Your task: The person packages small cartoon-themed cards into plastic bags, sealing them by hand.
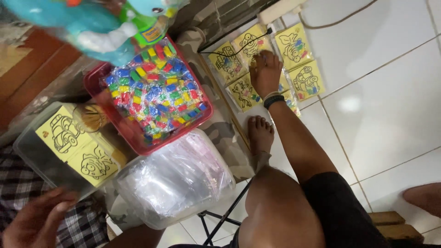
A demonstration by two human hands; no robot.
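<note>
Two hands work apart: our right hand [265, 73] presses flat, fingers spread, on the yellow picture cards [294, 46] at one o'clock, pinning them to the tiled floor [390, 105], while our left hand [36, 220] hovers open at seven o'clock beside the clear tub [27, 156].

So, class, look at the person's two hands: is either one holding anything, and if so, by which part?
Neither holds anything. The right hand lies flat, palm down, on the yellow picture cards on the floor; the left hand hovers open near the clear box.
</note>
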